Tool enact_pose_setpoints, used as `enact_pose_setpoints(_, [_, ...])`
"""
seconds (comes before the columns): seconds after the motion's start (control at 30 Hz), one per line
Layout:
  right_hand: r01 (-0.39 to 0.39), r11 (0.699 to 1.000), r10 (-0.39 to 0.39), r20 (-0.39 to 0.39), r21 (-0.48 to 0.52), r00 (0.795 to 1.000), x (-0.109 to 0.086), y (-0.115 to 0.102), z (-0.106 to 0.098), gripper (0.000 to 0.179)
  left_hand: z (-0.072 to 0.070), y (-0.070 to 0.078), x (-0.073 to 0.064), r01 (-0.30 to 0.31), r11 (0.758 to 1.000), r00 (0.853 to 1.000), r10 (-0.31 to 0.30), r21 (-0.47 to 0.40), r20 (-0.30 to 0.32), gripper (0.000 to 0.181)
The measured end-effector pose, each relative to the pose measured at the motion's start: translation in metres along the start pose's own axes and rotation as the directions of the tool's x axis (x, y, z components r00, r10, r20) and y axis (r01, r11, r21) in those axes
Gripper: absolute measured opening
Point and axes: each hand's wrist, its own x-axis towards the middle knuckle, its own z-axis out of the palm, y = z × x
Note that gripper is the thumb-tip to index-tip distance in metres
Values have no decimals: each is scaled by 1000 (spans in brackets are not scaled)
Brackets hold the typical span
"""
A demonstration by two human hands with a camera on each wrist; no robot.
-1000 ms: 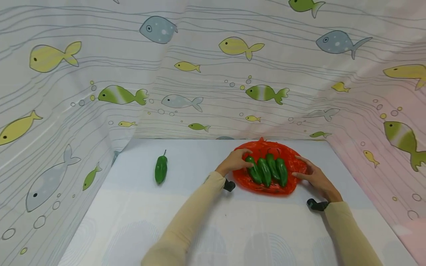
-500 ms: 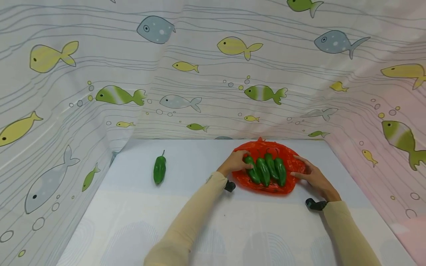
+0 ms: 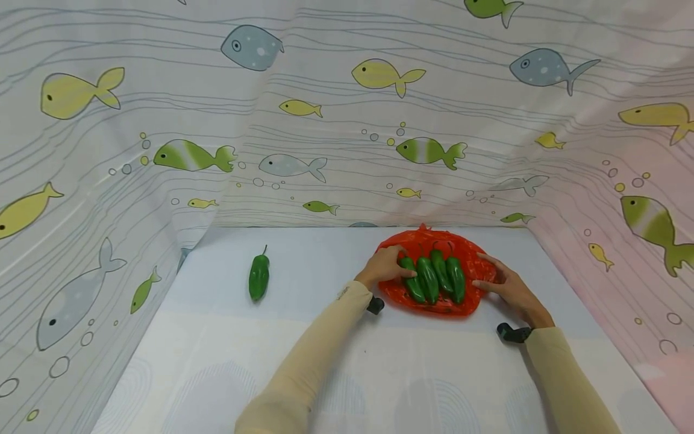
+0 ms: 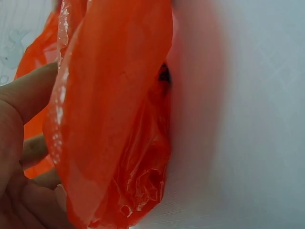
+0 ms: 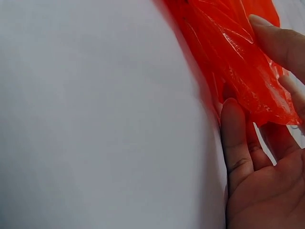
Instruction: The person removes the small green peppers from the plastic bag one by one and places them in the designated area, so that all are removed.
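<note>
Several green peppers (image 3: 427,280) lie side by side on a red plastic bag (image 3: 461,308), stems pointing away from me. At the bag's left side, my left hand (image 3: 384,265) grips the edge, its thumb reaching over the leftmost pepper. The left wrist view has the bag's side (image 4: 109,95) bulging between that hand and the camera, hiding the peppers. My right hand (image 3: 512,289) holds the right edge, thumb towards me and fingers on the far side. In the right wrist view, its thumb (image 5: 281,45) lies on the red plastic and other fingers reach beneath the edge.
A single green pepper (image 3: 259,277) with a long stem lies on the left part of the white table (image 3: 228,343). Fish-patterned curtains (image 3: 325,132) hang behind the table and along both sides. A dark wrist camera (image 3: 512,333) is strapped to the right wrist.
Both hands stay at the bag's sides; the left thumb has shifted slightly over the leftmost pepper. The pepper stems show more clearly against the red plastic. The head view has drifted slightly.
</note>
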Motion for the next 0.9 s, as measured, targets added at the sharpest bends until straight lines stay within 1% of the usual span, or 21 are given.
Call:
enact_pose_setpoints(0.1, [-3,1000,2,5,5,1000,0,0,1,92,0,0,0,3,1000,1000,-3,17,5,67])
enact_pose_setpoints(0.2, [-9,1000,9,6,6,1000,0,-1,1,93,1,0,0,16,1000,1000,-17,23,6,72])
enact_pose_setpoints(0.33, [-14,1000,14,2,9,1000,0,-2,2,94,2,-1,0,32,999,999,-32,-16,-5,76])
enact_pose_setpoints(0.4, [-19,1000,19,-2,13,1000,-1,-2,3,93,2,-1,1,27,998,1000,-28,-54,-12,71])
enact_pose_setpoints(0.53, [-21,1000,21,-1,9,1000,-1,-3,3,93,2,-4,1,-4,990,1000,3,-138,-8,53])
enact_pose_setpoints(0.57, [-22,1000,22,0,6,1000,-1,-2,3,93,2,-5,1,-11,988,1000,9,-155,-10,53])
enact_pose_setpoints(0.63, [-21,1000,21,3,3,1000,-1,-2,3,94,2,-7,1,-23,985,1000,20,-174,-16,57])
enact_pose_setpoints(0.77, [-27,1000,27,7,4,1000,-1,-1,2,94,0,-8,-1,-37,982,999,30,-184,-38,72])
enact_pose_setpoints(0.9, [-28,1000,28,6,3,1000,0,-1,2,93,-1,-8,-3,-54,979,998,47,-195,-42,72])
